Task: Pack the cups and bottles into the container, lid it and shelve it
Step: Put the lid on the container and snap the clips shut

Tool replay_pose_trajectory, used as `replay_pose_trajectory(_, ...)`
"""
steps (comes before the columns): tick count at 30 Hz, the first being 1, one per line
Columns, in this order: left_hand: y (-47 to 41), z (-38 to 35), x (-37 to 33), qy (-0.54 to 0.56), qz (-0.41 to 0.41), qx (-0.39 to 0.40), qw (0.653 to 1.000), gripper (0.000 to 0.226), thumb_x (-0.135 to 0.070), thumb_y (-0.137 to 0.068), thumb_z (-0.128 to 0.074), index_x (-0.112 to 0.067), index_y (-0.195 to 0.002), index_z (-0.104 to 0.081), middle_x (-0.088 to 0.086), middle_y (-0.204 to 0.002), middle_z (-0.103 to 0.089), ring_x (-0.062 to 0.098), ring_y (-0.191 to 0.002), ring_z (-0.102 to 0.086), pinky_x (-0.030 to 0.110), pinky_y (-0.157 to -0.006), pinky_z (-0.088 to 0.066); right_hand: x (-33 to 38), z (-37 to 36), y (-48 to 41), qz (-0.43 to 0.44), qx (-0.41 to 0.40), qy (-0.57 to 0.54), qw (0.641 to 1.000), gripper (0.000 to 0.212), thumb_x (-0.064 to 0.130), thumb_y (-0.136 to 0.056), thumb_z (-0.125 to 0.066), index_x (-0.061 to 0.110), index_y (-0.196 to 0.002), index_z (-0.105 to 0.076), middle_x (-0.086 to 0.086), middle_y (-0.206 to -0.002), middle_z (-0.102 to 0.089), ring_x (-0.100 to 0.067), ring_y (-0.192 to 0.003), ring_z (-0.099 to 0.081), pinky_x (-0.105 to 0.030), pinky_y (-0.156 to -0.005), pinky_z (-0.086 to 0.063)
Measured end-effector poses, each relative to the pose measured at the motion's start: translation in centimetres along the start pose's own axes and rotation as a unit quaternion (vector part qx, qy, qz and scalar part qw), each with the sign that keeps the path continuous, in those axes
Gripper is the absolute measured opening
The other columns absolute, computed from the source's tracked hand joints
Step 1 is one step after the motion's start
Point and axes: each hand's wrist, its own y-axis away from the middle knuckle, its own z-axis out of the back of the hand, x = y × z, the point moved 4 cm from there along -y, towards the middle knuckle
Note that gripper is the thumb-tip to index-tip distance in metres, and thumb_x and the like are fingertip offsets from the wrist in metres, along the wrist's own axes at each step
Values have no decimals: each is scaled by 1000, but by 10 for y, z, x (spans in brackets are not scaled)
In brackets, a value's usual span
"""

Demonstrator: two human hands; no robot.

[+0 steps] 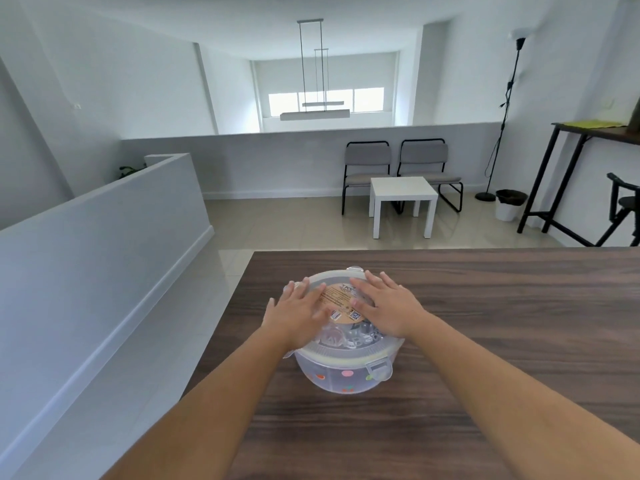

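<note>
1. Fingers of both my hands are lying straight and spread, pressing flat on the lid and curling round nothing.
2. My left hand is resting on the lid's left half, with its fingertips reaching the far left rim.
3. My right hand is resting on the right half, its fingers pointing far and a little left.
4. A round brown label is showing on the lid between the two hands, and both thumbs are lying at its edges.
5. The lid is sitting on the tub, which is round and clear with coloured dots on its wall. The tub is standing on the table, close to me and near the table's left edge.
6. Clear shapes are showing through the near part of the lid. I cannot tell which are cups and which are bottles.
7. One latch is jutting out at the tub's near right side, and I cannot tell whether it is fastened.
8. Beyond the table's far edge, a white side table is standing in front of two grey chairs. A bin is standing further right.
</note>
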Motion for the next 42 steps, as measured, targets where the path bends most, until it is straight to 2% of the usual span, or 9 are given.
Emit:
replay_pose_trajectory(8, 7, -2, 4, 88, 22, -38, 995, 48, -40, -99, -23, -34, -146, -16, 0, -159, -4, 23, -145, -1, 40, -116, -5, -8, -6, -12, 30, -9, 35, 999, 59, 58, -94, -17, 36, -148, -7, 10, -160, -3, -13, -147, 1, -44, -120, -10)
replay_pose_trajectory(16, 10, 18, -5, -78, 41, -64, 994, 50, -56, -88, -37, -24, -127, -38, 8, -133, -42, 28, -123, -39, 47, -99, -34, -18, 19, -11, -31, -68, 49, 996, 59, 49, -98, -24, 27, -149, -8, 1, -160, -8, -19, -147, -3, -50, -118, -5)
replay_pose_trajectory(20, -9, 19, -7, -33, 6, -10, 999, 57, -44, -92, -38, -15, -139, -24, 4, -159, -2, 24, -144, -14, 52, -113, -14, -13, 0, 5, -88, -34, -39, 995, 63, 49, -97, -25, 17, -149, -13, -9, -160, -5, -24, -147, -4, -51, -118, -10)
replay_pose_trajectory(26, -14, -9, -10, -54, -68, -4, 996, 54, -42, -97, -16, -27, -148, -5, -2, -159, -2, 12, -145, 4, 39, -117, 2, -10, -13, 9, -53, -51, 52, 996, 66, 54, -95, -11, 18, -150, 0, 5, -161, 2, -15, -147, 7, -49, -116, 11)
replay_pose_trajectory(29, -7, -6, -11, -28, -88, -72, 993, 51, -41, -98, -25, -24, -146, -22, -4, -156, -22, 13, -144, -14, 35, -116, -9, -11, -13, 10, -50, -58, 54, 996, 65, 53, -96, -11, 18, -150, -1, 5, -161, 1, -15, -147, 6, -48, -116, 11)
replay_pose_trajectory(32, 11, 6, -15, 104, -110, -188, 970, 32, -33, -94, -43, -23, -121, -58, -8, -121, -56, 13, -116, -46, 29, -101, -32, -9, -12, 13, -47, -64, 49, 996, 62, 51, -97, -12, 19, -150, -3, 5, -161, -2, -15, -147, 4, -50, -115, 12)
replay_pose_trajectory(35, 29, 4, -10, 146, -132, -156, 968, 30, -38, -92, -46, -25, -116, -60, -13, -114, -54, 5, -111, -45, 30, -102, -35, -8, -9, 18, -50, -96, 45, 993, 56, 47, -98, -15, 24, -149, -13, 6, -160, -11, -15, -147, -3, -52, -113, 13)
replay_pose_trajectory(38, 42, -3, 5, 108, -142, -57, 982, 54, -57, -90, -34, -34, -139, -38, -19, -145, -35, -7, -133, -21, 32, -116, -15, -4, -3, 30, -13, -182, -24, 983, 42, 36, -99, -28, 26, -135, -46, 7, -147, -42, -13, -141, -28, -46, -116, 9)
replay_pose_trajectory(42, 53, -8, 9, 81, -144, 3, 986, 72, -65, -83, -30, -35, -146, -15, -23, -151, -7, -6, -138, 6, 25, -114, 2, -13, 1, 51, 59, -171, -273, 945, 21, 19, -90, -59, 24, -106, -71, 9, -121, -66, -4, -120, -51, -39, -117, -23)
